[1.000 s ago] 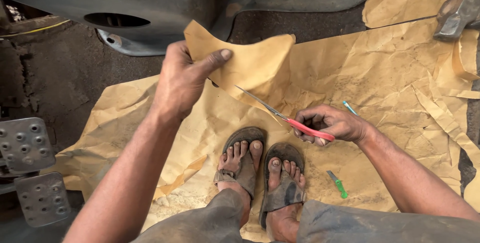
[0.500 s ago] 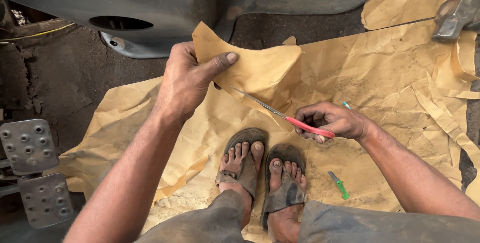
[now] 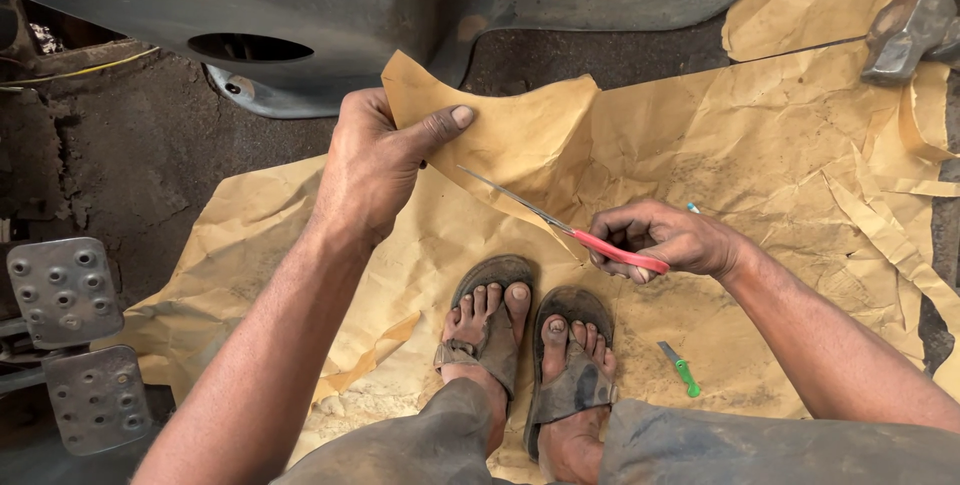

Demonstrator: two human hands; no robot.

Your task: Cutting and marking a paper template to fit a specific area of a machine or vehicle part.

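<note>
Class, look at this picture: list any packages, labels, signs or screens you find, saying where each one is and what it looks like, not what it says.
None of these are in view: no package, label, sign or screen.
Brown paper sheet: plain, crumpled, unprinted, spread on the floor.
Cut paper piece: plain tan, held up by the left hand.
Scissors: red-handled, unmarked, in the right hand.

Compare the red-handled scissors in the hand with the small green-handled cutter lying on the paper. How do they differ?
The scissors have a red handle and long blades; the cutter has a green handle and looks much smaller. The right hand holds the scissors, blades pointing at the paper piece gripped by the left hand; the cutter lies untouched on the paper sheet beside the feet. Both are cutting tools.
</note>
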